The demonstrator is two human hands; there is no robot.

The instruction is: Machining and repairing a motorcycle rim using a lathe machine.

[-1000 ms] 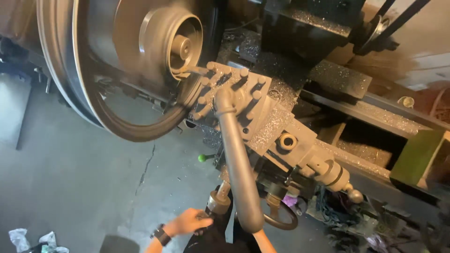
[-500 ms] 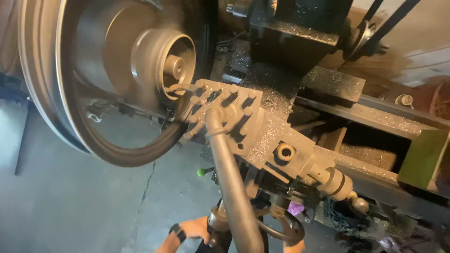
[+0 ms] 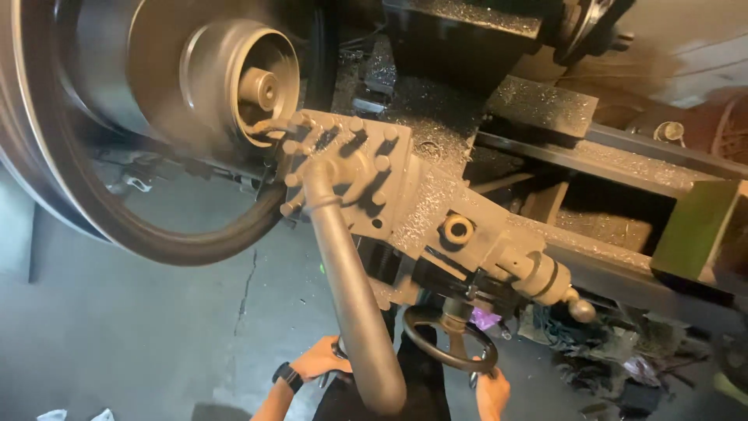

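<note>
I see my left hand (image 3: 321, 360) low in the frame, fingers curled on a small crank partly hidden behind the long grey lever (image 3: 351, 288). My right hand (image 3: 491, 392) grips the rim of the dark handwheel (image 3: 449, 341) beneath the carriage. The lever rises to the bolt-studded tool post (image 3: 347, 168), which sits just beside the spinning metal workpiece (image 3: 241, 82), blurred with motion. Metal chips speckle the carriage (image 3: 460, 203). A green block (image 3: 693, 230) stands at the right edge; crumpled white scraps (image 3: 74, 415) lie on the concrete floor (image 3: 140, 327).
</note>
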